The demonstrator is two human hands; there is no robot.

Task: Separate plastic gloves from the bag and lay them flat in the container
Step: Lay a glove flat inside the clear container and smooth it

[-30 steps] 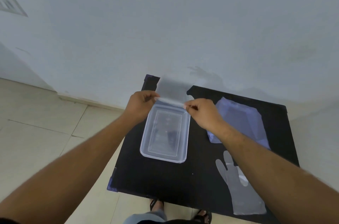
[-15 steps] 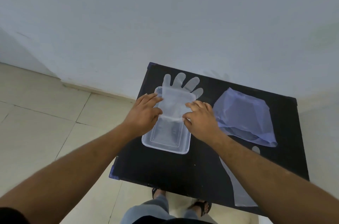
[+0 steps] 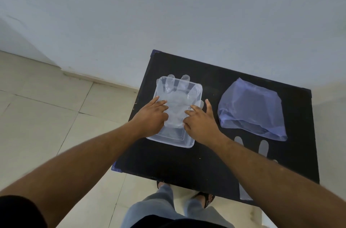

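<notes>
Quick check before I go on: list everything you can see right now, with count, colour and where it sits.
table: one, black, against the wall.
container: one, clear plastic, left part of the table.
glove in the container: one, clear, spread inside; two fingertips pass the far rim, its thumb the right rim.
bag: one, bluish translucent, right part of the table.
second glove: one, clear, flat on the table nearer than the bag, partly hidden by the right forearm.
left hand: pressing the glove down.
right hand: pressing the glove down.

Glove [image 3: 176,102] in container [image 3: 189,143] (bag [image 3: 250,108] right)
</notes>
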